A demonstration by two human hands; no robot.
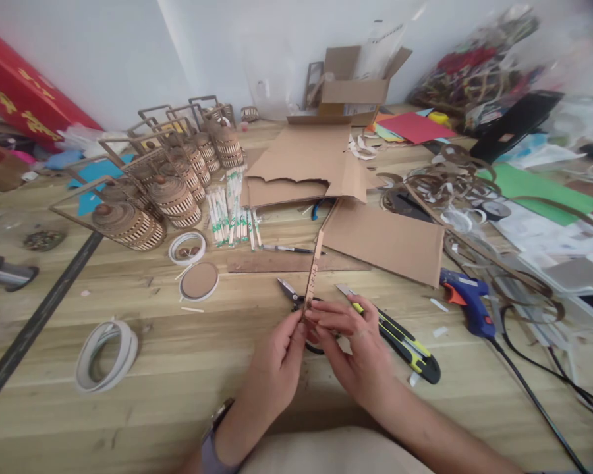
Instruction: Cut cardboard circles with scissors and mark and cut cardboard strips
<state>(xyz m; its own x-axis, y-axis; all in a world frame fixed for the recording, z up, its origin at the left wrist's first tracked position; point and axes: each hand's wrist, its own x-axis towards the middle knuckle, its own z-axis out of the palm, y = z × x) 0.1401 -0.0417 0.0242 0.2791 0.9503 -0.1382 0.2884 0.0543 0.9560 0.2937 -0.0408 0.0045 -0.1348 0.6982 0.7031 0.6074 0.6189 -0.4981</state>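
A narrow strip of cardboard (313,273) with dark printing points away from me, its near end between the fingers of both hands. My left hand (281,355) is closed on that end, thumb and fingers pinching it. From the other side, my right hand (353,342) presses its fingertips against the same end. Beneath the strip lie scissors (289,291), their handles partly hidden by my hands. A yellow and black utility knife (405,342) rests just right of my right hand, with its blade end pointing away from me.
Cut cardboard sheets (385,240) lie ahead, with a pen (294,249) and a flat wooden strip (257,263) nearer. A blue glue gun (469,303) and its cable are at right. White tape rolls (106,355) and several woven lantern-like pieces (128,224) stand left.
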